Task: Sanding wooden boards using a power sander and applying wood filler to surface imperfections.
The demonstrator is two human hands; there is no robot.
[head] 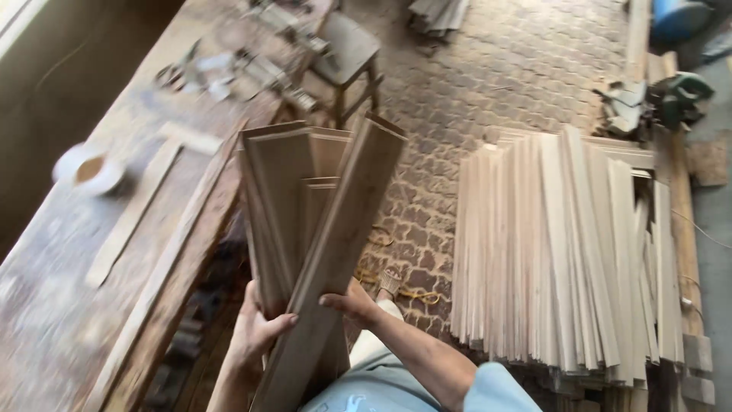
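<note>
Both hands clamped on a fan of boards [309, 206] at frame centre — left hand [255, 332] gripping the lower edge, right hand [352, 304] w/ thumb over the front board — bench [69, 290] at left, slat stack [564, 252] at right.

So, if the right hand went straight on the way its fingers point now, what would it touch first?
The right hand points leftward, its fingers already on the front wooden board. Going straight on, it would probably meet the left hand, which grips the same bundle of boards, though depth is hard to judge.
</note>
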